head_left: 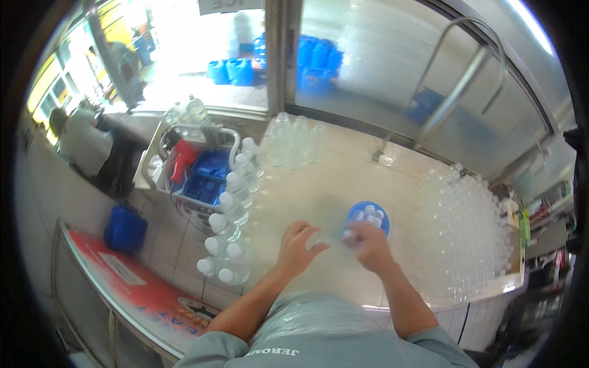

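Observation:
My left hand (296,250) curls round a clear plastic bottle (318,240) above the pale tiled counter (294,202). Beside it, my right hand (370,246) is closed and blurred by motion, a small whitish cap (348,233) at its fingertips. Just behind that hand, partly covered by it, a round blue bowl (385,214) holds several white caps (368,214). Along the counter's left edge runs a row of filled bottles with white caps (232,205).
A dense group of clear, uncapped bottles (460,227) covers the counter's right side. More clear bottles (294,144) stand at the back. A metal tap (383,149) rises behind. Left are a basket (230,140) with blue items and a blue container (125,227). Someone (86,141) sits farther left.

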Action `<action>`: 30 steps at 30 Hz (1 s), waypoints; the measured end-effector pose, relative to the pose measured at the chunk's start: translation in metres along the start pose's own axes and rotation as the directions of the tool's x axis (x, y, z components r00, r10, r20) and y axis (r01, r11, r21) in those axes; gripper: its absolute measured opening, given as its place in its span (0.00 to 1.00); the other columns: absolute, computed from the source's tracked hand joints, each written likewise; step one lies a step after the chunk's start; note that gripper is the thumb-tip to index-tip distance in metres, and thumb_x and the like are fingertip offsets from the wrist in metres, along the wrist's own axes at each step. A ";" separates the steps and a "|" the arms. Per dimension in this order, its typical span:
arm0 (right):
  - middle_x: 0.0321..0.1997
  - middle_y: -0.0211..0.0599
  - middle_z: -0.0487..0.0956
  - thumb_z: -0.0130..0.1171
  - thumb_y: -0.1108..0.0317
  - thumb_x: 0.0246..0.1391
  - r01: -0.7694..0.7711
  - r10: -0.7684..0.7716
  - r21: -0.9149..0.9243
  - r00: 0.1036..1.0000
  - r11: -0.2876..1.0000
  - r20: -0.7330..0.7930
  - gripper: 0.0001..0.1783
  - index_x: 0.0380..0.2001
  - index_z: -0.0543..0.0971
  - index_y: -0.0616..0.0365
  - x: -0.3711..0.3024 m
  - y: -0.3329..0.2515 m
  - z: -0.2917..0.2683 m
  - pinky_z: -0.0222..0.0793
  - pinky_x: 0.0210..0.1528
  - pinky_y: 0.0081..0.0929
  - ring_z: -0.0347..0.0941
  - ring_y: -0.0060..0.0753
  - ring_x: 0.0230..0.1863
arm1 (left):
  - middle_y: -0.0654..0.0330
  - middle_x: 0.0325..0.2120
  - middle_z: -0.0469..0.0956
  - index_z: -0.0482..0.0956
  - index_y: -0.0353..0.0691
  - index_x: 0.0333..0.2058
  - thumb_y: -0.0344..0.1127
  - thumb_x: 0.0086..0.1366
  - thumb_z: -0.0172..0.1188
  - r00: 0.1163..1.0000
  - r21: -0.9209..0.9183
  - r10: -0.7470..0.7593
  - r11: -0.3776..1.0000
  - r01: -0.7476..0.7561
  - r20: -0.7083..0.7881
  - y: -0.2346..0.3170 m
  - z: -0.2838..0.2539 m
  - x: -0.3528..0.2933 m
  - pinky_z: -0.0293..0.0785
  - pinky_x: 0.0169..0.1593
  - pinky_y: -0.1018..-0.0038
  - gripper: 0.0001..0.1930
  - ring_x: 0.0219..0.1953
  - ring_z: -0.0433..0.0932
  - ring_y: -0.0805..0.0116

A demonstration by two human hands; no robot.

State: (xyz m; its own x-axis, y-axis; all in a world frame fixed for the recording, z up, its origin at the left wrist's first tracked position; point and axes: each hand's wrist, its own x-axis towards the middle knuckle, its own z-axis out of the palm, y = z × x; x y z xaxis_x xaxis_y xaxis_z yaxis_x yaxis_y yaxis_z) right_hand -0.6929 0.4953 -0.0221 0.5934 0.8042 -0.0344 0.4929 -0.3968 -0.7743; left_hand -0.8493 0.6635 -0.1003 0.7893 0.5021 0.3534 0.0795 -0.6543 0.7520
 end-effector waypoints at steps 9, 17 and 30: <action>0.48 0.49 0.81 0.65 0.75 0.47 0.533 -0.454 -0.272 0.838 0.801 0.303 0.15 0.42 0.81 0.60 0.028 -0.048 0.048 0.78 0.52 0.41 0.79 0.53 0.52 | 0.49 0.61 0.72 0.69 0.39 0.64 0.30 0.59 0.72 0.941 -0.399 -0.082 0.891 0.217 0.329 -0.034 0.009 -0.006 0.67 0.68 0.59 0.35 0.66 0.70 0.46; 0.35 0.49 0.79 0.66 0.60 0.59 0.308 -0.259 -0.396 0.950 0.865 0.173 0.14 0.38 0.80 0.61 0.018 -0.048 0.043 0.77 0.41 0.48 0.80 0.54 0.38 | 0.50 0.63 0.71 0.67 0.39 0.65 0.26 0.61 0.68 0.931 -0.357 -0.105 0.904 0.235 0.349 -0.033 0.013 -0.014 0.69 0.67 0.60 0.34 0.67 0.70 0.51; 0.30 0.48 0.78 0.58 0.48 0.63 0.360 -0.443 -0.470 0.894 0.806 -0.074 0.22 0.26 0.77 0.56 -0.003 -0.024 -0.042 0.69 0.39 0.53 0.77 0.56 0.38 | 0.63 0.29 0.78 0.73 0.42 0.54 0.65 0.77 0.45 0.646 -0.685 -0.286 -0.055 0.727 0.708 -0.051 -0.003 -0.022 0.57 0.15 0.80 0.29 0.21 0.74 0.71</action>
State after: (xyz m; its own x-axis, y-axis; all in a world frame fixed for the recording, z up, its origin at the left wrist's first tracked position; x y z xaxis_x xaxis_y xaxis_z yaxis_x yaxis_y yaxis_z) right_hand -0.6793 0.4840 0.0233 0.3595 0.8613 0.3591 0.9099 -0.2382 -0.3396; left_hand -0.8723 0.6871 -0.1446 0.9179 0.1111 -0.3810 0.1522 0.7881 0.5964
